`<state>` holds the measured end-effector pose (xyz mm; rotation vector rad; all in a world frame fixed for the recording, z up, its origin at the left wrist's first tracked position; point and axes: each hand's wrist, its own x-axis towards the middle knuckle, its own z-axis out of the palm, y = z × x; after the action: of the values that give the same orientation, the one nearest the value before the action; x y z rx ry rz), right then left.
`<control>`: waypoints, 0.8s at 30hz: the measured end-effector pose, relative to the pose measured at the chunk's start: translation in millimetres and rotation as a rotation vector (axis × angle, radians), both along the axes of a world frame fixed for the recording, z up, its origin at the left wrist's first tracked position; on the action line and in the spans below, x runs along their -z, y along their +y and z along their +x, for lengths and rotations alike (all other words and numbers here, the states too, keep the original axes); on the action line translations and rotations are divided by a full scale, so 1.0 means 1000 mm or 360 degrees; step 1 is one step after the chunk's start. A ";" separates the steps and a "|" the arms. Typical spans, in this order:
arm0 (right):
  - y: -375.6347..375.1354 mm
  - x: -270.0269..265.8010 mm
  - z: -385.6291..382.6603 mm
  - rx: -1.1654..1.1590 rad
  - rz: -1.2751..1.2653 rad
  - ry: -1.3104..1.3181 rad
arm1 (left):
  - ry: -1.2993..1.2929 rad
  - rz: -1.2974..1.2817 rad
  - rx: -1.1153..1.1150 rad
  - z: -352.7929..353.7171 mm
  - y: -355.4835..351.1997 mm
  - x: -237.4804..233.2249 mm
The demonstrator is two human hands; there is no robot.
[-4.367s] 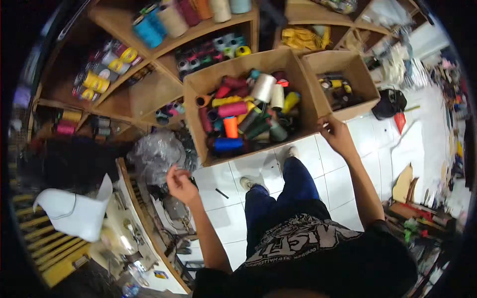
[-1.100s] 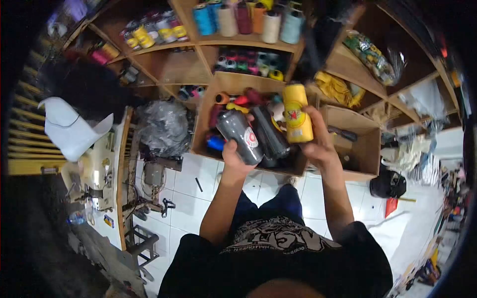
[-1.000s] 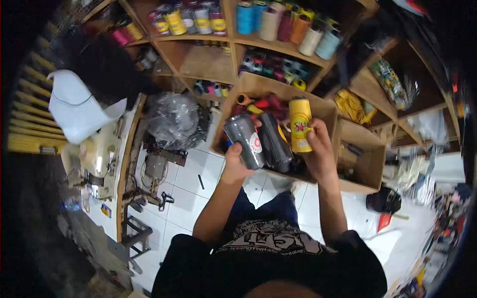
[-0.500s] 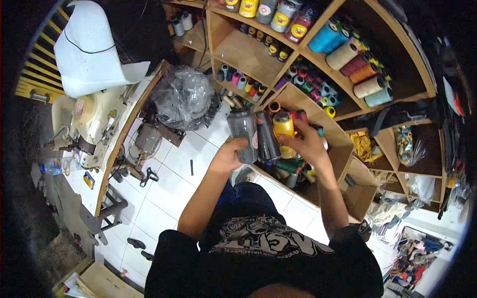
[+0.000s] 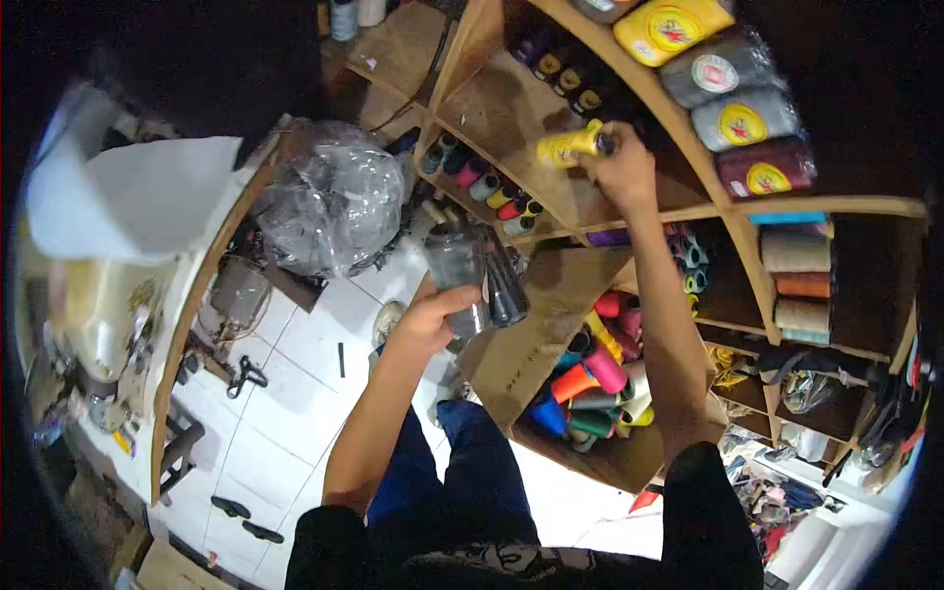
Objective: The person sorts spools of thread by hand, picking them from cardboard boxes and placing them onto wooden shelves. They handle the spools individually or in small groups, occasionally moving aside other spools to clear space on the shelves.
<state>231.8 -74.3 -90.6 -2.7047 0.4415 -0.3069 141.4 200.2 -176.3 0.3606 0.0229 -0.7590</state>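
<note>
My left hand (image 5: 440, 317) is closed round a dark grey thread cone (image 5: 450, 258) in clear wrap. A narrower black thread cone (image 5: 508, 291) is pressed against its right side, in the same grip. Up at the middle shelf compartment (image 5: 506, 113), my right hand (image 5: 626, 169) grips a yellow thread cone (image 5: 560, 148) lying on its side. Its dark end points toward my palm. Several small dark spools (image 5: 568, 79) stand at the back of that compartment. Below my right forearm, an open cardboard box (image 5: 541, 315) holds many coloured thread cones (image 5: 590, 379).
Large wrapped thread cones (image 5: 736, 126) line the upper shelf, and small spools (image 5: 484, 187) fill a low compartment. A clear plastic bag (image 5: 339, 202) sits left of the shelf. A sewing machine table (image 5: 211, 305) stands at the left. Sandals (image 5: 246, 519) lie on the tiles.
My right hand has lifted the yellow cone from beside the other two up to the shelf compartment. My left hand keeps the grey and black cones. The view has shifted toward the shelf.
</note>
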 end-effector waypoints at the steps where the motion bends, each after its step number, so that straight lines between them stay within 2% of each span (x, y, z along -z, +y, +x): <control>1: -0.009 0.009 0.021 0.0029 -0.0143 -0.0006 | -0.0015 -0.0044 -0.0009 0.005 0.000 0.014; 3: -0.039 0.026 0.063 0.0161 -0.0255 0.0440 | 0.0097 -0.0006 0.0059 0.009 0.003 0.037; 4: -0.040 0.023 0.076 0.0296 -0.0095 0.0670 | 0.0139 0.0036 0.0045 0.010 0.001 0.045; 5: -0.097 0.061 0.102 0.0006 0.0075 0.0781 | 0.0185 0.0083 0.0032 0.008 -0.001 0.052; 6: -0.119 0.076 0.116 -0.0055 0.0167 0.0838 | 0.0219 0.0042 0.0073 0.005 -0.003 0.062; 13: -0.128 0.091 0.143 -0.0029 -0.0045 0.0850 | 0.0298 0.0089 0.0113 0.007 -0.012 0.072; 17: -0.130 0.098 0.144 -0.0007 -0.0176 0.0805 | 0.0203 -0.0023 0.0187 0.018 -0.014 0.091; 24: -0.146 0.092 0.142 0.0071 -0.0401 0.0715 | 0.0208 0.0070 0.0029 0.035 -0.007 0.078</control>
<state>373.9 -220.5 -182.5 -3.0123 0.6240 0.2606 176.1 192.7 -254.2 0.3533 0.1595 -0.8003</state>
